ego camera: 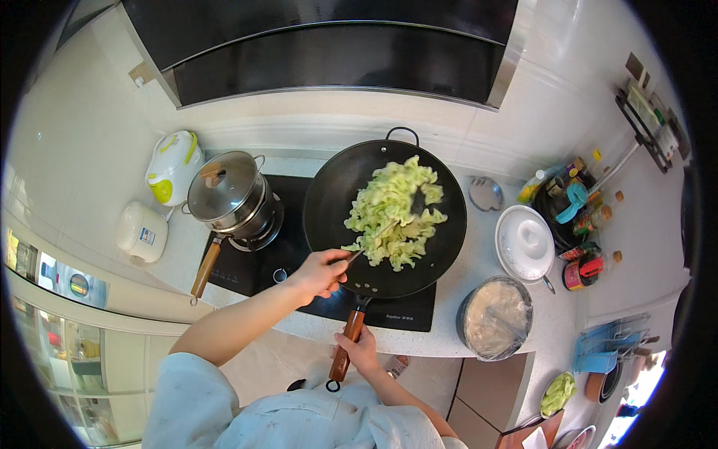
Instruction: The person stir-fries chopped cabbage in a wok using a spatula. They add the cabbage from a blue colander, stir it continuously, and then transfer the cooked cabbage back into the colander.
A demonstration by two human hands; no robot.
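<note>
Chopped green leafy vegetable, seemingly cabbage, lies heaped in the right half of a black wok on the cooktop. My left hand grips the thin handle of a spatula over the wok's near rim. The spatula's dark blade is partly buried among the leaves and blurred. Below it, my right hand is closed around the wok's wooden handle, which points towards my body. A small loop handle stands at the wok's far side.
Left of the wok, a glass-lidded steel pot sits on the black cooktop, its wooden handle jutting forward. To the right stand a white lidded pot, a plastic-covered bowl and several bottles. A range hood hangs above.
</note>
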